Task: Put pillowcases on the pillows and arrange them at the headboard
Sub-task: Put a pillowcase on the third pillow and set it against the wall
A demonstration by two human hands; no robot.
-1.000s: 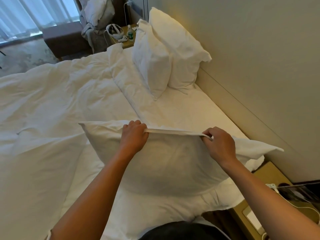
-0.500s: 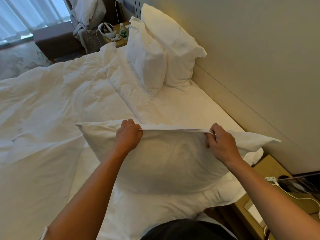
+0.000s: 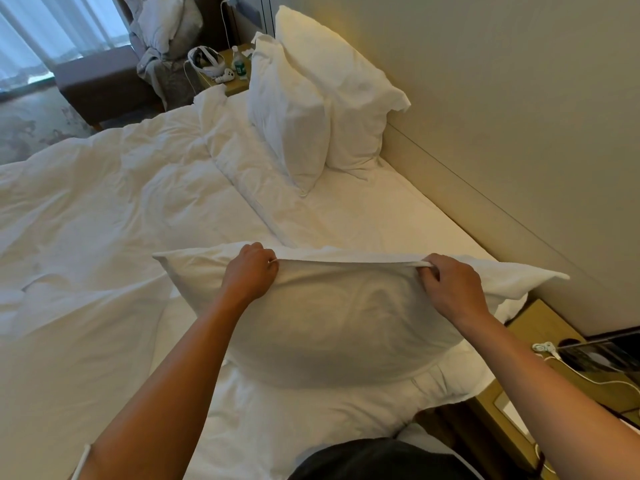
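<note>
- Spreading across the left half of the frame, a rumpled white duvet is lying over the bed.
- Sitting in the upper left, a dark brown upholstered bench is standing before sheer curtains, with a small wooden bedside table just beside it carrying a white headset and a little bottle.
- Closing around the top hem at lower centre, the left hand is gripping the white cotton pillowcase, fingers curled shut over the fabric edge.
- Filling that case, a plump pillow is standing on its long edge on the white bedsheet, near the bottom of the frame.
- Leaning upright in the upper centre, two cased white pillows are resting one behind the other against the beige padded headboard.
- Pinching the same hem further right, the right hand is holding it with thumb and fingers closed tight.
- Occupying the lower right corner, a second tan bedside table is holding white cables.
</note>
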